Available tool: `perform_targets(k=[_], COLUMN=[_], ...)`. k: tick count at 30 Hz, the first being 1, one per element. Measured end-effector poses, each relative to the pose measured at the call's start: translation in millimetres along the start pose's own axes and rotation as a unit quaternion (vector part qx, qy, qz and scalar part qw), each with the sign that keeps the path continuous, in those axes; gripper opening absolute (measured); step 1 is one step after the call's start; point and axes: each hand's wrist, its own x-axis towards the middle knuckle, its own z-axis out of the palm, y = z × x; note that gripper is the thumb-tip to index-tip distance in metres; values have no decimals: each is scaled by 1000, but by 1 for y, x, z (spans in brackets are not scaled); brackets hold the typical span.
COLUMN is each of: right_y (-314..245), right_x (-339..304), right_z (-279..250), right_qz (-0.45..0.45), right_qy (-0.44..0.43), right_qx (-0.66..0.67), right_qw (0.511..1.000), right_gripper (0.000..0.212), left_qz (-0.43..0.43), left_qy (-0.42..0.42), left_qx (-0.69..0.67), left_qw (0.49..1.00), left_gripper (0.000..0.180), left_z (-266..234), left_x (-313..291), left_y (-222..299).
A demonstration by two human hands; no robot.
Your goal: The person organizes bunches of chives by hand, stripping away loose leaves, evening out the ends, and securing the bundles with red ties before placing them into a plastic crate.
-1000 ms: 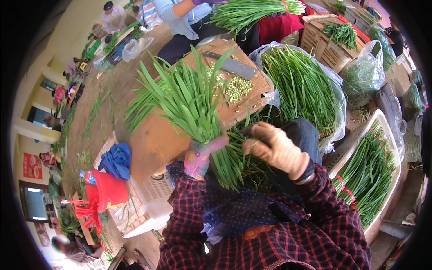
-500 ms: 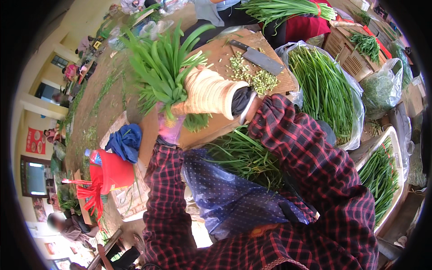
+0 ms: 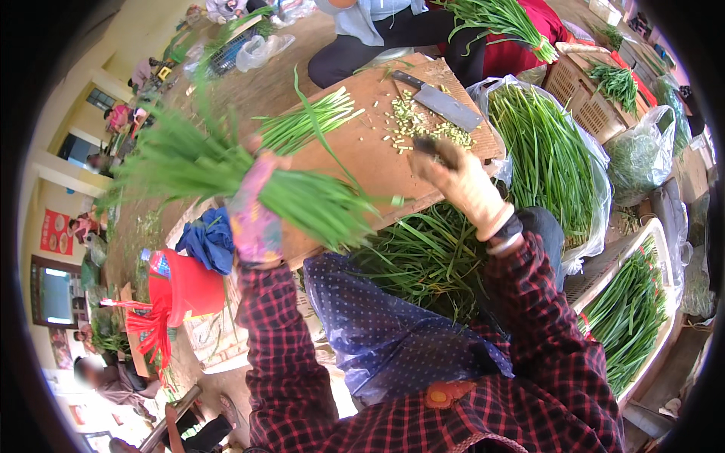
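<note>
My left hand [image 3: 257, 200], in a patterned pink-purple glove, is closed around a bunch of garlic chives [image 3: 189, 155], smeared by motion, above the left side of the wooden cutting board [image 3: 355, 166]. Its leaves fan out to the left and the other ends point right. My right hand [image 3: 464, 185], in a cream glove with dark fingertips, is over the board's right edge, its fingers apart and nothing visible in them. A second bundle of chives [image 3: 313, 121] lies on the board. Farther right are chopped stem pieces [image 3: 408, 117] and a cleaver [image 3: 445, 106].
Loose chives [image 3: 423, 257] lie below the board, beside my blue dotted apron [image 3: 393, 332]. A plastic bag of chives [image 3: 536, 143] and a white crate [image 3: 657, 279] stand at right. At left are a red bucket [image 3: 189, 287] and blue cloth [image 3: 208, 238]. Someone sits opposite [image 3: 377, 34].
My right hand has left the bunch and moved right and nearer. My left hand has swung the chives left, uncovering the bundle on the board. The person opposite has shifted.
</note>
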Motion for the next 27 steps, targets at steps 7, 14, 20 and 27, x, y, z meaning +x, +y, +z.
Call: perform_targets(k=[7, 14, 20, 27], right_y=[52, 50, 80, 65], right_x=[-56, -69, -83, -138], right_z=[16, 35, 28, -8], right_qz=[108, 88, 40, 26], right_qy=[-158, -33, 177, 48], right_qx=[340, 305, 34, -425], right_qw=[921, 948, 983, 904], right_gripper=[58, 21, 9, 36], left_qz=[-4, 28, 22, 66], left_qy=[-163, -155, -118, -124], left_qx=[-315, -306, -302, -377], left_qw=[935, 939, 946, 915], left_gripper=[23, 22, 18, 17], left_z=[14, 20, -4, -32], left_x=[-24, -40, -68, -75], left_y=[3, 3, -33, -27])
